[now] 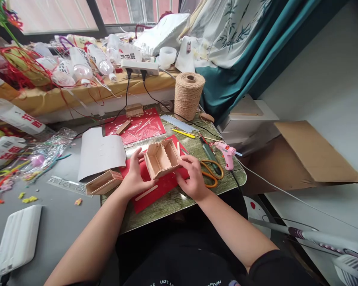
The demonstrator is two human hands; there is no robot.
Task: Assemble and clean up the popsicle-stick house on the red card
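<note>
A small open box made of wooden craft sticks [156, 169] is held above the red mat [159, 193], tilted so its stepped inside faces me. My left hand [135, 176] grips its left side, thumb low and fingers behind. On the right end, my right hand [192, 176] has its fingers closed against the box wall. One loose craft stick [146, 193] lies on the mat under the box. Left of my left hand, a second craft-stick box [104, 182] rests by a sheet of grey-white paper [101, 153].
Orange-handled scissors [215, 173] and a pink glue gun [227, 153] lie at the right table edge. Behind stand a twine spool [189, 95], glue sticks [179, 123] and a yellow pencil-like tool [183, 133]. A white power bank [18, 238] sits at left; an open cardboard box [310, 159] at right.
</note>
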